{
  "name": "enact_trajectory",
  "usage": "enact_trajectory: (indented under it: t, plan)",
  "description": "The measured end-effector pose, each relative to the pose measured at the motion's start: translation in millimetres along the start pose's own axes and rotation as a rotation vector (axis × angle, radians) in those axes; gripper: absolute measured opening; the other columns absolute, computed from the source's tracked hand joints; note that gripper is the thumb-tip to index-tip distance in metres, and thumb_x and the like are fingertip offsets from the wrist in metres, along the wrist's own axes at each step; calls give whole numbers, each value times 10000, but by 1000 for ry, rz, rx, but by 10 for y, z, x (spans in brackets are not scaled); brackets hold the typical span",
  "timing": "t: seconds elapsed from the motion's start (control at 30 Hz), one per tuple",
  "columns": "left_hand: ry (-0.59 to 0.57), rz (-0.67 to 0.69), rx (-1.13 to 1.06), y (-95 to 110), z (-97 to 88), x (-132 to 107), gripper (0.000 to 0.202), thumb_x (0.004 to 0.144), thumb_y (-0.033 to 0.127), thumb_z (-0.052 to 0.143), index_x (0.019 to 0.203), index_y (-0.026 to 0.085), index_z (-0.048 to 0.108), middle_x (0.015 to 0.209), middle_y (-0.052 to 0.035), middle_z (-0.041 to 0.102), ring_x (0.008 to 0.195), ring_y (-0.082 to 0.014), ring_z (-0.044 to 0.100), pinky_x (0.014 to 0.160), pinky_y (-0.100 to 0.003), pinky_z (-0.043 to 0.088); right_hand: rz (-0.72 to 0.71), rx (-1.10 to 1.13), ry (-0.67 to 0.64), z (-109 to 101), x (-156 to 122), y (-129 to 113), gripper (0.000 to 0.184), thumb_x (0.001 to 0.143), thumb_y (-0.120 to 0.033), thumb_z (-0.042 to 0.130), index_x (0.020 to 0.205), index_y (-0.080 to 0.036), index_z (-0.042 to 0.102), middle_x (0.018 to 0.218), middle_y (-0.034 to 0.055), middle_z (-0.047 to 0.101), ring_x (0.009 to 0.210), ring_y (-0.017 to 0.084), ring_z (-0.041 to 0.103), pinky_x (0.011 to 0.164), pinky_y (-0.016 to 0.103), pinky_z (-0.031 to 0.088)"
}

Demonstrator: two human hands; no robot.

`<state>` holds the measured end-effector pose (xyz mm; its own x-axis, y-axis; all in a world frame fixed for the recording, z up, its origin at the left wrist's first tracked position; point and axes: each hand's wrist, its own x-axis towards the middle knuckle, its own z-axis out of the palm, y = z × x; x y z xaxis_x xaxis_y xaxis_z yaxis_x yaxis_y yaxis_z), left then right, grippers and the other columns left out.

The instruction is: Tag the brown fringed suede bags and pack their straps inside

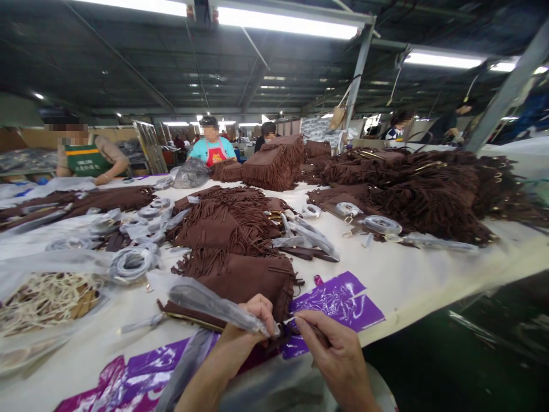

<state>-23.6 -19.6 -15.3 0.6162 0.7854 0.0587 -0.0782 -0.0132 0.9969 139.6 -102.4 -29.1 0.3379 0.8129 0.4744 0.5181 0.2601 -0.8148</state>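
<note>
Close to the table's front edge, my left hand (251, 326) is closed around the end of a long strap in clear plastic wrap (210, 303). Beneath that wrap lies a brown fringed bag (244, 277) with a gold zipper (193, 315) along its near edge. My right hand (337, 346) pinches a thin white string (290, 320) between thumb and forefinger, at the bag's near right corner. The fingertips of both hands are a short way apart. What joins the string to the bag is too small to make out.
Purple plastic sheets (338, 300) lie under and beside the bag. More fringed bags (223, 220) and coiled wrapped straps (131, 263) spread behind, with a large brown pile (429, 189) at right. White strings (47, 300) lie left. Co-workers stand across the table (433, 266).
</note>
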Motion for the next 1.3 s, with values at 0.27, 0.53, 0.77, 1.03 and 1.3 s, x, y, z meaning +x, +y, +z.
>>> enact_trajectory:
  t: [0.27,0.53,0.77,1.03,1.3]
  plan:
    - [249,147,265,-319,51,-232,271,674,427,722,534,196,714,671,-22,493,620,-144,492,578,-247,399,-9,-20,30,55,-257,152,251,889,-365,596,747,-207,730,567,-13,563,465,118,445,468,216,375]
    - [373,-251,129,-299,209,-604,111,681,289,693,618,199,676,667,0,581,691,-176,542,614,-250,438,73,36,5,131,-483,195,297,907,-357,561,687,-204,689,631,10,646,569,156,571,532,229,408]
    - [382,-216,169,-233,279,-579,137,682,257,666,569,182,658,664,-5,573,682,-172,539,627,-251,431,48,21,-42,161,-530,245,265,913,-315,552,709,-207,683,647,1,651,582,148,590,552,207,430]
    - [468,-191,145,-240,377,-589,186,660,312,650,539,177,609,616,14,536,632,-147,505,606,-231,412,-76,-62,-127,206,-564,323,260,921,-272,534,703,-196,654,596,-16,590,508,121,535,497,185,396]
    - [329,4,342,-435,248,-635,172,768,260,665,613,187,656,653,3,600,655,-140,554,601,-210,416,125,99,-300,189,-531,329,283,936,-377,533,756,-217,681,669,-13,641,617,155,584,575,200,419]
